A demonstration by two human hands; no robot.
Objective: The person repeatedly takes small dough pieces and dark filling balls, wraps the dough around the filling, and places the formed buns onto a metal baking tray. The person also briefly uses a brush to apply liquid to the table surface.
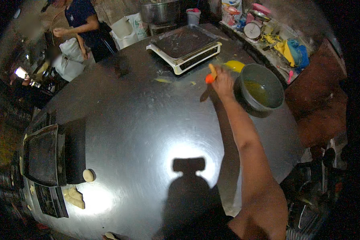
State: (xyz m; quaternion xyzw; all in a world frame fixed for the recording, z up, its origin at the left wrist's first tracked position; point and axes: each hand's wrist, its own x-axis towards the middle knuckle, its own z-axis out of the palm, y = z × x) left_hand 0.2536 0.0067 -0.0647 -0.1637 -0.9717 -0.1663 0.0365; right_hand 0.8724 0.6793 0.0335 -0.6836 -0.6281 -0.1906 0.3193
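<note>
My right hand (223,83) reaches far out over the metal table, fingers closed around a small tool with a yellow-orange grip (213,71) and a bright orange end (210,78). Its exact kind is unclear. Right beside that hand stands a deep grey bowl (247,91) with yellowish liquid inside. A yellow round thing (235,65) shows just beyond the fingers. My left hand cannot be made out; a small pale piece (110,236) with something brown beside it is cut off by the lower edge.
A white-rimmed flat scale (198,59) sits at the table's far side. Dark baking pans (44,156), a round dough piece (88,175) and flattened dough (74,197) lie at left. A person (84,24) stands at far left. Cluttered ledge (274,60) at far right.
</note>
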